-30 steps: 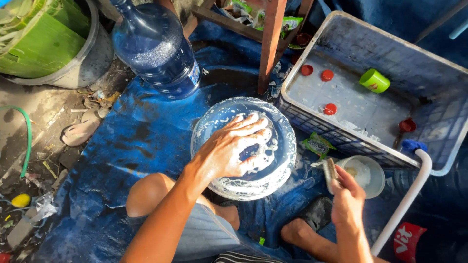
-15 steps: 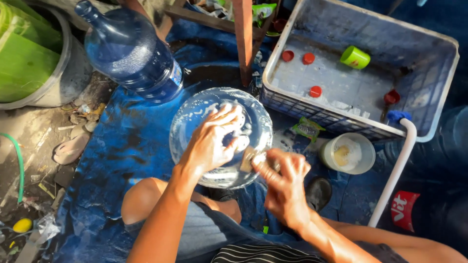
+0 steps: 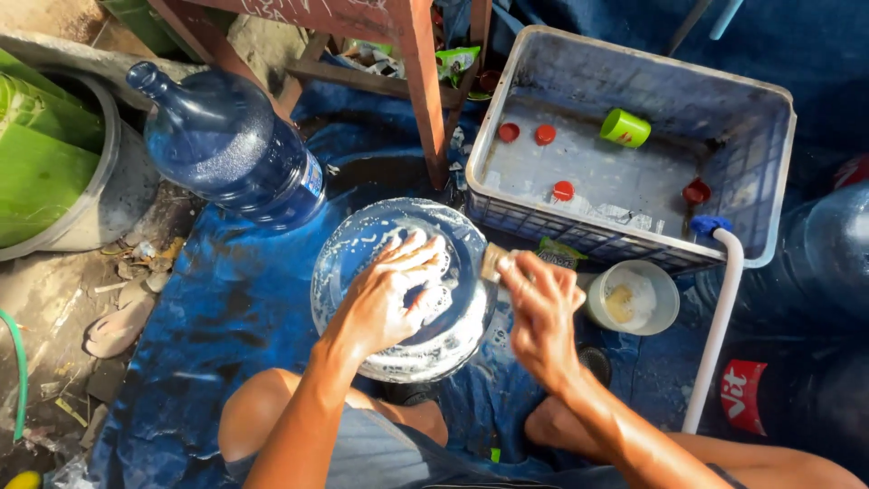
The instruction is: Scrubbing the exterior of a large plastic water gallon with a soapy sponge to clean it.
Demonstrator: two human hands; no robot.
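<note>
— What sits at the centre here?

— A large water jug (image 3: 403, 290) stood on end between the person's knees, its round soapy base turned upward. The left hand (image 3: 385, 299) lies flat on that base, fingers spread and holding nothing, seemingly to steady it.

— And the other hand?

— The right hand (image 3: 543, 312) is closed around a small scrubbing pad (image 3: 493, 261) pressed against the jug's right edge; it is blurred, so the grip is hard to read in detail.

— What lies around them?

— A small white tub (image 3: 634, 299) of soapy stuff stands just beside the right hand, probably kept within reach. Beyond it is a grey crate (image 3: 634, 154) holding red caps (image 3: 543, 134) and a green cup (image 3: 625, 128). A second blue jug (image 3: 226, 145) lies on its side upper left, on the blue tarp (image 3: 226, 299).
</note>
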